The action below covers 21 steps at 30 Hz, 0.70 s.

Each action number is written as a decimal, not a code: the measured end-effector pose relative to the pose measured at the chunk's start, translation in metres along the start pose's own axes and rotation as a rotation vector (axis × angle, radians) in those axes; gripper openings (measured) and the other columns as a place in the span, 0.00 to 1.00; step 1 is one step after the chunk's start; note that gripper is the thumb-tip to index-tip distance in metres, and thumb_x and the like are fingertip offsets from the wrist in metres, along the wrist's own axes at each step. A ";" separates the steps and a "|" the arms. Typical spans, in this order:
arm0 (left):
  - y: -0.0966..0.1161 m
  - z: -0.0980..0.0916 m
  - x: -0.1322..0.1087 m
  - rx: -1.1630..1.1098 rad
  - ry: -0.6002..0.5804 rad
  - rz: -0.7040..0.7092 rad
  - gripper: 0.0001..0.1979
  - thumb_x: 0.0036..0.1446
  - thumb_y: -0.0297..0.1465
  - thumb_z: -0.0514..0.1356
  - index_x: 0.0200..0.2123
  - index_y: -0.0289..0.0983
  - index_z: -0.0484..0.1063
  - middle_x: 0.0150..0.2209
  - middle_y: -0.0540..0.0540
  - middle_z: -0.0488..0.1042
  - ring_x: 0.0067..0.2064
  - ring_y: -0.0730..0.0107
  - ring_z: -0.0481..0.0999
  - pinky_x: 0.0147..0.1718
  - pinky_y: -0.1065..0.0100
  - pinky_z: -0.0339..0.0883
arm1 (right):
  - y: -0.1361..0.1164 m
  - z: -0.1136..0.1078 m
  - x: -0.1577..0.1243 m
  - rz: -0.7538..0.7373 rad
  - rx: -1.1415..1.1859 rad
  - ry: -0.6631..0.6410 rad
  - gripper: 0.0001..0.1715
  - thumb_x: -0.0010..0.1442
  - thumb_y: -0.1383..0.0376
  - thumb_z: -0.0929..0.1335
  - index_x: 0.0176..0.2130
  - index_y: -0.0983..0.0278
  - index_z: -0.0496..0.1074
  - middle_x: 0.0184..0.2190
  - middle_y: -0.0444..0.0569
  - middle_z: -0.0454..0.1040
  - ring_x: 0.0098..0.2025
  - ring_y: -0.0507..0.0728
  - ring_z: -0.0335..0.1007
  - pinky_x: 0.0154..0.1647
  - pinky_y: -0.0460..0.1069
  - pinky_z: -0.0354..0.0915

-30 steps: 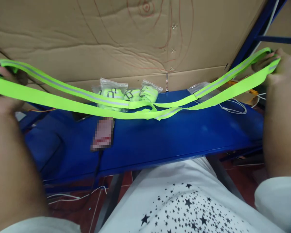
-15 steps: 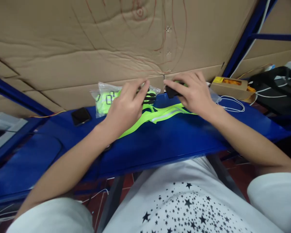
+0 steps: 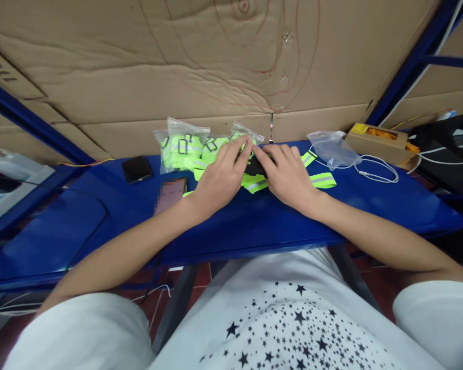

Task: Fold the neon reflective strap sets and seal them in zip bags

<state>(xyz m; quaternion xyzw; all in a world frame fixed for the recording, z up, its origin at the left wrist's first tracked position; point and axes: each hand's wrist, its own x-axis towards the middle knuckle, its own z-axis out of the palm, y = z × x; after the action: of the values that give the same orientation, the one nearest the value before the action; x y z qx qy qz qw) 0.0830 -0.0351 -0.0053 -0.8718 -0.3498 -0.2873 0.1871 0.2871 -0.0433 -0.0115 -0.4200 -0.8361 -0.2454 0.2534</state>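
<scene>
A neon-green reflective strap (image 3: 319, 179) with a grey stripe lies bunched on the blue table (image 3: 235, 226). Both hands rest on the bundle at the table's middle. My left hand (image 3: 220, 176) lies over its left part with fingers pressed down on the strap. My right hand (image 3: 285, 173) covers the right part, fingertips meeting the left hand's over a dark buckle-like piece (image 3: 255, 167). Strap ends stick out to the right of my right hand.
Clear bags of folded green straps (image 3: 183, 149) stand behind my hands against the cardboard wall (image 3: 200, 67). An empty clear bag (image 3: 330, 146), a white cable (image 3: 376, 172) and a small cardboard box (image 3: 378, 140) lie to the right. Two phones (image 3: 137, 168) lie to the left.
A second ago my hands held the strap stretched wide apart in the air. They came together, and the strap now lies gathered on the table under both hands.
</scene>
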 end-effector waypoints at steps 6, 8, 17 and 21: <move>0.006 0.015 -0.003 -0.090 0.004 -0.031 0.33 0.67 0.22 0.47 0.74 0.26 0.48 0.73 0.21 0.53 0.75 0.39 0.54 0.67 0.41 0.61 | -0.008 0.008 0.000 0.054 0.108 -0.069 0.37 0.65 0.76 0.60 0.71 0.74 0.57 0.58 0.66 0.72 0.53 0.70 0.68 0.53 0.62 0.63; 0.006 0.005 0.002 -0.145 0.002 0.011 0.34 0.67 0.27 0.52 0.74 0.28 0.49 0.72 0.23 0.54 0.74 0.38 0.55 0.67 0.41 0.61 | 0.001 0.011 0.002 0.056 0.254 -0.007 0.39 0.61 0.75 0.62 0.70 0.73 0.58 0.58 0.66 0.71 0.55 0.70 0.68 0.54 0.64 0.64; -0.024 -0.056 0.041 -0.659 0.036 -0.092 0.48 0.48 0.47 0.76 0.69 0.48 0.60 0.67 0.41 0.68 0.68 0.47 0.68 0.68 0.44 0.61 | 0.039 -0.002 0.040 0.191 0.880 0.331 0.31 0.61 0.68 0.68 0.62 0.55 0.64 0.59 0.51 0.72 0.60 0.60 0.70 0.63 0.58 0.69; -0.014 -0.045 0.053 -1.104 0.033 -0.312 0.30 0.50 0.42 0.76 0.54 0.41 0.76 0.50 0.43 0.81 0.53 0.52 0.80 0.57 0.50 0.74 | 0.036 -0.018 0.075 0.210 0.967 0.357 0.32 0.59 0.70 0.69 0.61 0.57 0.63 0.63 0.50 0.69 0.63 0.58 0.68 0.64 0.55 0.68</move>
<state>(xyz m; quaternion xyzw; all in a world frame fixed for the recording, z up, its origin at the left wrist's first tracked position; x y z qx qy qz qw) 0.0879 -0.0227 0.0644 -0.7737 -0.2696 -0.4653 -0.3349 0.2817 0.0081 0.0568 -0.2882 -0.7512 0.1275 0.5800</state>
